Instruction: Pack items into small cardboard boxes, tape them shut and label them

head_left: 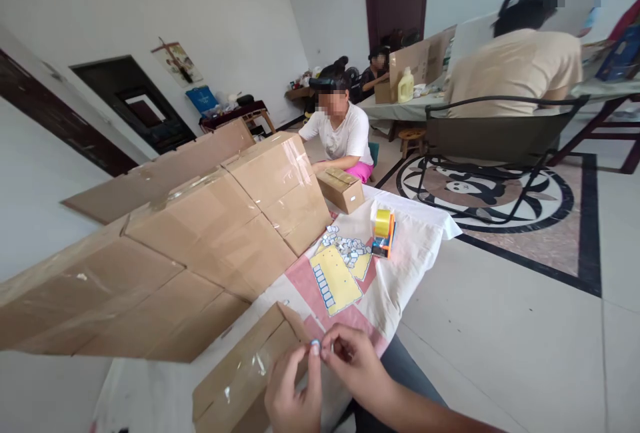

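My left hand pinches a small blue-and-white piece between thumb and fingertip. Close against it, my right hand is also closed in a pinch; what lies between its fingertips is too small to make out. Beyond both hands, a yellow sheet with a row of blue-edged white pieces along one side lies on the cloth-covered table. A heap of small white-and-blue pieces is spread at its far end. Just left of my hands is a taped cardboard box.
Stacked cardboard boxes form a wall along the left. A tape dispenser with yellow tape stands near the table's right side. A smaller box sits at the far end, beside a seated person in white. Others sit farther back.
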Available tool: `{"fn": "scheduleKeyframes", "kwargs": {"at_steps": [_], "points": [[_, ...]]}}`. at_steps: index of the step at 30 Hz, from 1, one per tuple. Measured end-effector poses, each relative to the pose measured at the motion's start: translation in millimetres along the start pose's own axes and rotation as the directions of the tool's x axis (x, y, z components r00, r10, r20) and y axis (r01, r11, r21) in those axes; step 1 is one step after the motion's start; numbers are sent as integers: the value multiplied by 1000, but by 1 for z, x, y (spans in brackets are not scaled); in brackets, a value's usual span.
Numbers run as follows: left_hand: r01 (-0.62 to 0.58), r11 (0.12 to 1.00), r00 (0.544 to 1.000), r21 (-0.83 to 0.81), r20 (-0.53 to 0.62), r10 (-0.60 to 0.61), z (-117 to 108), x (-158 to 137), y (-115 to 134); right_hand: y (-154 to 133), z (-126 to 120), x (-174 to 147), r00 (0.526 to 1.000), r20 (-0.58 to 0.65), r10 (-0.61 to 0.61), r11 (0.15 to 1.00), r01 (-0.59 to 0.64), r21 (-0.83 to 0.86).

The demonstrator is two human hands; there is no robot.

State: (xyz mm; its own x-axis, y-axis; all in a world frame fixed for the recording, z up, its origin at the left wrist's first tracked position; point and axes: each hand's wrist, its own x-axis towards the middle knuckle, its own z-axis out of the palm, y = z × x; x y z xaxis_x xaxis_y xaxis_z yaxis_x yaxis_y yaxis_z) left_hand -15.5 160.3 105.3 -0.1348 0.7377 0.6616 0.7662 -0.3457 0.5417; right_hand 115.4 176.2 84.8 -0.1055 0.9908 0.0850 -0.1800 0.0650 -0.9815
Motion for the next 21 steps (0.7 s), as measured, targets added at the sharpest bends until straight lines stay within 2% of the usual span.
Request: {"fn": "scheduleKeyframes", "kwargs": {"at_steps": [3,6,8,10,12,14,17,21], "points": [[147,987,987,-65,81,-142,-2,-5,-1,-8,-7,4,999,17,40,998,-41,46],[351,927,929,-134,174,-327,-4,-11,2,-10,-11,11,992,61,114,980,-122,154],[439,889,890,-129,201,-410,-6,-11,4,-4,-10,19,977,73,202,949,-214,234],[458,885,887,-85,102,-450,-12,-7,4,7,-7,29,926,124,358,847,-377,374],[469,883,879,4,-102,-466,-23,0,-2,23,-1,43,836,238,495,682,-543,489],[523,844,830,115,-292,-475,-41,9,-15,41,5,60,753,343,562,567,-652,504],[626,746,749,227,-441,-494,-74,17,-43,63,13,81,677,407,613,521,-733,437],[723,655,655,222,-522,-547,-114,5,-78,77,17,91,606,450,656,487,-795,361]]}}
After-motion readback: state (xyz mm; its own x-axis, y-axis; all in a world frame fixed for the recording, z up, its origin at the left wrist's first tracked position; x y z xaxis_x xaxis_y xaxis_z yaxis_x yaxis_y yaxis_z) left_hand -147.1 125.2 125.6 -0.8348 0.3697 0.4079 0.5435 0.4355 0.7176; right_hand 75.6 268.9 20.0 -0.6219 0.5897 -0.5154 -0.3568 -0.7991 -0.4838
